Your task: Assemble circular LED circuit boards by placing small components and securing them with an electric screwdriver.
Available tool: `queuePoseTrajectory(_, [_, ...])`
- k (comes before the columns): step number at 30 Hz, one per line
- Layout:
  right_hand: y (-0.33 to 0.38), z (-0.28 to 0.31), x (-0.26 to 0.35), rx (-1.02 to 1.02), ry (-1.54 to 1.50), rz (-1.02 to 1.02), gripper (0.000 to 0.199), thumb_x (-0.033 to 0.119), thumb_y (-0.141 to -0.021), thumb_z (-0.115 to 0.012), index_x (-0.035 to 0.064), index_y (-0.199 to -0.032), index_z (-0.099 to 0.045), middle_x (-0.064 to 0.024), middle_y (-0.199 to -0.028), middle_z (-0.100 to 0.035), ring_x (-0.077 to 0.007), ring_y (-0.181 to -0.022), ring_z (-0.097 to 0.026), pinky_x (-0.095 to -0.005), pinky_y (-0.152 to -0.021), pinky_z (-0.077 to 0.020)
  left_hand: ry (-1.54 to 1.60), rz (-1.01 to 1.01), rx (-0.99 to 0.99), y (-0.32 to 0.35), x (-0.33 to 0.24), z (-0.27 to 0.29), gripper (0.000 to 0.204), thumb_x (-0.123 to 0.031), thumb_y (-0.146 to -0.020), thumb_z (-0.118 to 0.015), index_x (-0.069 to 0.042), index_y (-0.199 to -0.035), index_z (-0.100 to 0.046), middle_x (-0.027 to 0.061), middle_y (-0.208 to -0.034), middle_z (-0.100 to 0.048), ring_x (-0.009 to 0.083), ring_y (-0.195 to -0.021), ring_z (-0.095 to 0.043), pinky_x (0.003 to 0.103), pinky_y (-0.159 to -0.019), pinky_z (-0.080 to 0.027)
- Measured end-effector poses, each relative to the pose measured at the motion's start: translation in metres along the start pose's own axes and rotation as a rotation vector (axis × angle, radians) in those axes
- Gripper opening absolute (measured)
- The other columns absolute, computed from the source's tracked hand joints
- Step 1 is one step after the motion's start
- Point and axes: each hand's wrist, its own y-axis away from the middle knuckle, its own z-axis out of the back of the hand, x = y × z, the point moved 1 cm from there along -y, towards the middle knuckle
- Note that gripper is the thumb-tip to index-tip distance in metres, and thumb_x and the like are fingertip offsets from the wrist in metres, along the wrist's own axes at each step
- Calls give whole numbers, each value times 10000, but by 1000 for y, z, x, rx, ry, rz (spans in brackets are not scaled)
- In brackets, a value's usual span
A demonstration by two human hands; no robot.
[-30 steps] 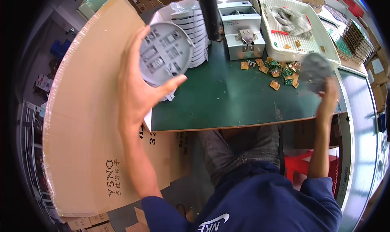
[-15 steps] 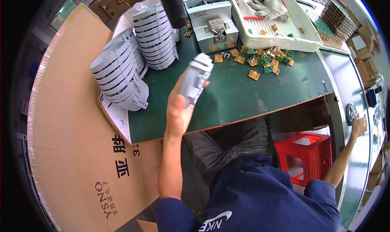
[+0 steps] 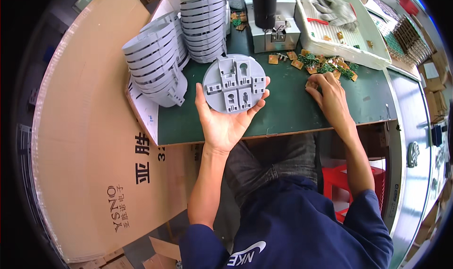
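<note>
My left hand [image 3: 222,130] holds a round grey plastic housing [image 3: 214,99] by its rim, thumb on the left and fingers round the right. Its face with raised slotted compartments is turned up toward me. Over the green tabletop [image 3: 184,127], my right hand [image 3: 334,99] pinches a small orange-brown circuit board [image 3: 311,84], mostly hidden by the fingertips. That hand is at the near side of a loose pile of small green and orange circuit boards [image 3: 351,74].
Stacked grey plastic housings [image 3: 153,64] stand at the left, with another stack [image 3: 204,28] behind. A grey metal machine [image 3: 276,43] and a dark hanging cylinder [image 3: 264,7] are at the back. A white tray [image 3: 373,59] holds a glove [image 3: 332,9]. Cardboard [image 3: 89,127] flanks the left; a red stool [image 3: 335,178] is below.
My left hand has turned the housing from edge-on to face-up. My right hand has come from the far-right bench to the circuit boards and closed on one. The view has shifted slightly.
</note>
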Motion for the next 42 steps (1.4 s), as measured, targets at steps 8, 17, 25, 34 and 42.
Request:
queuePoseTrajectory(8, [-2,-5,4,-22,-176,21,258,72,-888,-767,24,-1125,-673,-132,-988,-655,-290,-859,-668,-368,-778,-543,-28,3,23,7,-5,9,1018,-812,-936,-411,-16,-1568,-352,386,-1484,-443,446,-1221,-612,472,-1011,-543])
queuePoseTrajectory(17, [-13,7,24,134,-944,-404,293,73,-1032,-608,61,-1324,-608,-27,-879,-633,-73,-745,-606,-240,-604,-510,-91,1,62,3,-4,16,1018,-796,-932,-436,4,-1557,-368,370,-1478,-468,475,-1237,-597,481,-995,-539])
queuePoseTrajectory(25, [-3,-24,16,190,-955,-330,324,187,-1067,-585,87,-1376,-589,-2,-868,-602,-55,-699,-531,-205,-594,-444,-249,-80,3,149,-5,71,1227,-905,-785,-506,64,-1530,-392,469,-1459,-416,557,-1238,-566,554,-952,-523])
queuePoseTrajectory(34, [0,-31,4,146,-799,-232,325,174,-1071,-594,59,-1374,-625,10,-850,-604,-39,-705,-520,-188,-627,-431,85,-1430,-667,500,69,94,802,-455,-877,-750,-46,-1504,-461,274,-1532,-430,437,-1328,-460,517,-1115,-445])
queuePoseTrajectory(42, [0,-32,0,130,-813,-221,325,177,-1073,-593,66,-1377,-626,15,-854,-596,-40,-705,-516,-191,-626,-426,463,-2079,-731,666,53,54,1138,-681,-815,-719,36,-1584,-283,230,-1653,-291,395,-1522,-291,602,-1264,-251])
